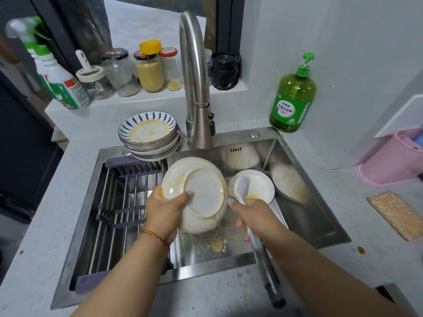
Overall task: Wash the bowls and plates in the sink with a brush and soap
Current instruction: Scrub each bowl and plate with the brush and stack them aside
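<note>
My left hand (165, 210) grips the near rim of a white plate (201, 191) smeared with yellow residue, tilted over a white bowl (198, 221) in the steel sink (309, 216). My right hand (254, 217) holds a long-handled brush (242, 187), its pale head beside the plate's right edge and over a small white dish (258, 185) with yellow residue. A stack of blue-patterned dirty plates (148, 130) stands at the sink's back left corner. Green dish soap bottle (293, 97) stands on the counter at the back right.
The faucet (196, 88) arches over the sink's back edge. A metal drying rack (123, 202) spans the sink's left half. Jars (150, 72) and spray bottles (61, 81) line the window ledge. A pink basket (393, 161) and a woven mat (396, 213) lie on the right counter.
</note>
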A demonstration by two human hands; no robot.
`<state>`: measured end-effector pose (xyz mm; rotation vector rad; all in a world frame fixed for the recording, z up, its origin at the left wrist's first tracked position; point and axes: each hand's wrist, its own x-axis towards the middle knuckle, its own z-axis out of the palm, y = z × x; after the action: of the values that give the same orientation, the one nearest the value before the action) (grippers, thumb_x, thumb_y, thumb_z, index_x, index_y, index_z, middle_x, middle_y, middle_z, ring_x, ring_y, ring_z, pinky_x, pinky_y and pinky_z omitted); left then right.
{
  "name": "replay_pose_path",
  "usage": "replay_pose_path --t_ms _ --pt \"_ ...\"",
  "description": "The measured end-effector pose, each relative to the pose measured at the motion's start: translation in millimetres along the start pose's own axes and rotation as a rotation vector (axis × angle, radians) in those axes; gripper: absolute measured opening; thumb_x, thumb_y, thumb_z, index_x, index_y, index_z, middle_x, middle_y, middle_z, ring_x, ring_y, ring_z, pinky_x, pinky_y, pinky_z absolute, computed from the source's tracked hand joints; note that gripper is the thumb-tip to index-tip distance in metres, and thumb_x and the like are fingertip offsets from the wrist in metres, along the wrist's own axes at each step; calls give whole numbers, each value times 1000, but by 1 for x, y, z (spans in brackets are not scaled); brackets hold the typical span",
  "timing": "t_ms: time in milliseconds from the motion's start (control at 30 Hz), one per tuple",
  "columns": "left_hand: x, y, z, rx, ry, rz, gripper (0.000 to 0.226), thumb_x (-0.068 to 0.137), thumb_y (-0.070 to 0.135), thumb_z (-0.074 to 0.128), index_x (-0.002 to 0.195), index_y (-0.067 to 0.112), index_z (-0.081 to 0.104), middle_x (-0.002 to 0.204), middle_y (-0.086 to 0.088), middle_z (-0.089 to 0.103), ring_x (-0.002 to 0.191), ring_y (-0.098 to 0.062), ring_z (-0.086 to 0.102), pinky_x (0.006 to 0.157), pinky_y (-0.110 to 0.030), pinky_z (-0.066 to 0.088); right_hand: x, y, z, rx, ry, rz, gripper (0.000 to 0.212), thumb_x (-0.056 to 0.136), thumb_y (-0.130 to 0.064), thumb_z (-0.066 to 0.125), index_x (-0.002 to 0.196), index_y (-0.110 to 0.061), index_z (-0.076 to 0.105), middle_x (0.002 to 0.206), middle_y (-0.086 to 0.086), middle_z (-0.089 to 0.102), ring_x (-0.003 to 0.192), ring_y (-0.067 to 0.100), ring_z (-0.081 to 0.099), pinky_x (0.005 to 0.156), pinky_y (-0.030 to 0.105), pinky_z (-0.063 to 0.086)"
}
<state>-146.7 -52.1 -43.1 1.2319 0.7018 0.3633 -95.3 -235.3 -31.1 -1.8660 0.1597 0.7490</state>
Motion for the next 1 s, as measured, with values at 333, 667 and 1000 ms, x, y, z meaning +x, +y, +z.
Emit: replay_pose_path --t_ms 333,667,1000 --pt "-6 -17 -2 -199 -225 -174 61 58 -6 75 116 5 60 107 -18 71 94 -33 70 70 -44 58 14 -2 -12 -41 93 -85 42 75 -39 78 98 -8 62 78 3 65 51 13 56 42 22 45" --pt "18 30 -7 318 -522 -237 62 42 3 84 102 -2 66 98 -23 72 86 -36 70 74 -46 59 17 -24 -30 -375 -4 -256 47 69 -37 83 103 -18 57 84 -1 64 60 11 58 38 21 43" --pt "14 27 -9 576 -341 35 32 58 -5 86 81 8 68 74 -5 72 64 -18 66 61 -30 56 19 -7 -28 -304 8 -154 34 100 -34 43 124 -15 57 82 4 69 35 12 46 34 19 37"
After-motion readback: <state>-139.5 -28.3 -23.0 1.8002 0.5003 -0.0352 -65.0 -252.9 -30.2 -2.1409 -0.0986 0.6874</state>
